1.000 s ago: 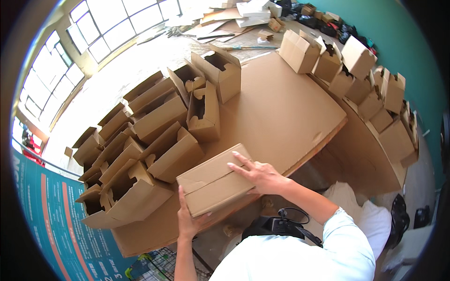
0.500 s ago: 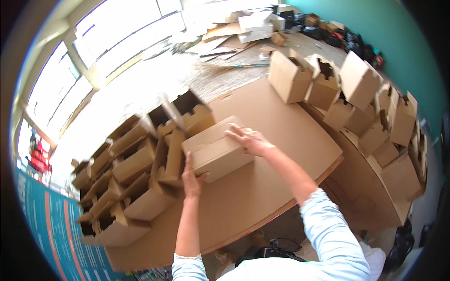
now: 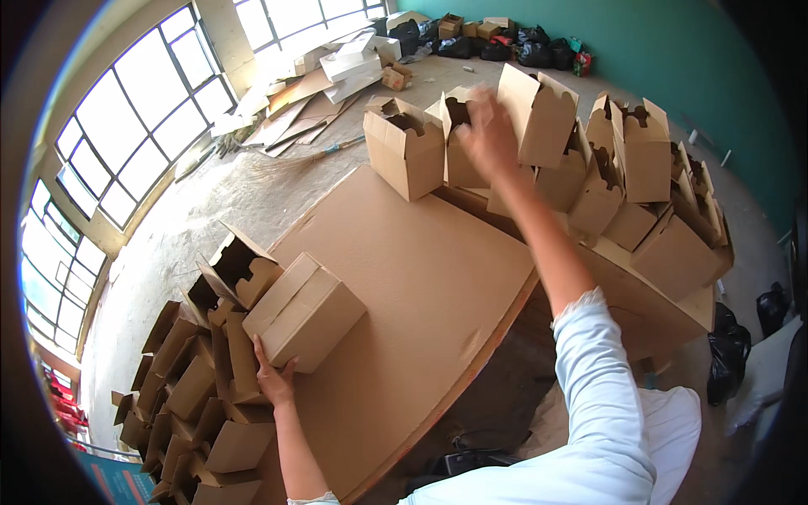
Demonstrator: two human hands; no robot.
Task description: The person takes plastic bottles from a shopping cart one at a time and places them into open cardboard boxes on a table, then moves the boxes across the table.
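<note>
A closed brown cardboard box (image 3: 313, 307) rests on the flat cardboard sheet of the table, against a group of open boxes at the left. My left hand (image 3: 275, 383) grips its near left end, with thumb and fingers apart along the side and edge. My right hand (image 3: 488, 135) is stretched out far to the right, among upright open boxes. It is smeared by motion, and I cannot tell if it touches the open-topped box (image 3: 461, 151) behind it. Left of that hand stands another open-topped box (image 3: 406, 156) with its flaps up.
Open boxes (image 3: 189, 383) are packed together at the left edge of the table (image 3: 404, 278). More open boxes (image 3: 644, 156) crowd a second surface at the right. A broom (image 3: 303, 160), flattened cardboard (image 3: 295, 114) and black bags (image 3: 534, 50) lie on the floor beyond.
My right hand has left the closed box and reached away to the right, toward the upright boxes. My left hand stays on the closed box. The whole view has turned to the right.
</note>
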